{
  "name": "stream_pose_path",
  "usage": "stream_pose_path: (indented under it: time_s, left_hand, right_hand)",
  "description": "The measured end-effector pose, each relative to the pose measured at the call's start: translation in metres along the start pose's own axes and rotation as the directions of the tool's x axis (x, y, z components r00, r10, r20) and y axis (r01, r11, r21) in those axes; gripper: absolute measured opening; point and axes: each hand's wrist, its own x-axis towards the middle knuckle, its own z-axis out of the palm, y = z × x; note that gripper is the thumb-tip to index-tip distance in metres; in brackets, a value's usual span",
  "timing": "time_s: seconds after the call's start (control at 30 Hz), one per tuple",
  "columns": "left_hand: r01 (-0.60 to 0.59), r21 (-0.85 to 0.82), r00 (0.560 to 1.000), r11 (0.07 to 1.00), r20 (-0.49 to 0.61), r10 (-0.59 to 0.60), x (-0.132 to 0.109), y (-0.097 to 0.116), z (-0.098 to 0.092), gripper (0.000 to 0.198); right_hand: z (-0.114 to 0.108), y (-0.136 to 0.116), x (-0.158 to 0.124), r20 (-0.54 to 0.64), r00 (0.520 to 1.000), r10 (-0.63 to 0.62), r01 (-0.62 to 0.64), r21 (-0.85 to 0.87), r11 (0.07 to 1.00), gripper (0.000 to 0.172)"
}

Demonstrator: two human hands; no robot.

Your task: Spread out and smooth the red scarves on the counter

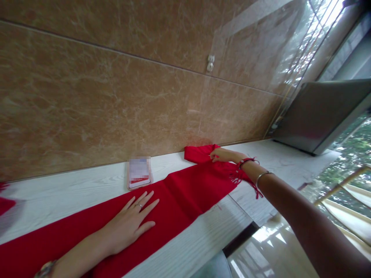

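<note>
A long red scarf [185, 189] lies stretched along the white wood-grain table [101, 175], with fringe showing at its far right end. My left hand [133, 220] rests flat on it, fingers spread, a ring on one finger. At the far end my right hand [218, 154] is closed on the red cloth, fingertips pinched together. Beside that hand, close to the wall, is a folded part of red fabric [197, 153]; whether it joins the long piece is hidden by the hand. A phone [139, 172] lies face up just behind the scarf.
A brown marbled wall [116, 96] rises along the table's back edge. A grey boxy appliance [315, 116] stands at the far right. More red fabric [5, 204] shows at the left edge. A shiny floor [261, 251] and a wood-framed chair [344, 185] are at the right.
</note>
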Motion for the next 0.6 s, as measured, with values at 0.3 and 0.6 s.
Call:
stream_pose_path:
  time_s: [0.3, 0.6]
  left_hand:
    - [-0.021, 0.027, 1.000, 0.999, 0.023, 0.021, 0.011, 0.005, -0.005, 0.054]
    - [-0.077, 0.017, 0.994, 0.997, 0.082, 0.076, 0.032, 0.012, -0.011, 0.058]
  right_hand:
    - [-0.001, 0.032, -0.017, -0.152, 0.982, 0.108, -0.102, 0.045, 0.994, 0.018]
    - [0.013, 0.040, 0.004, -0.185, 0.938, 0.294, -0.306, -0.038, 0.951, 0.018]
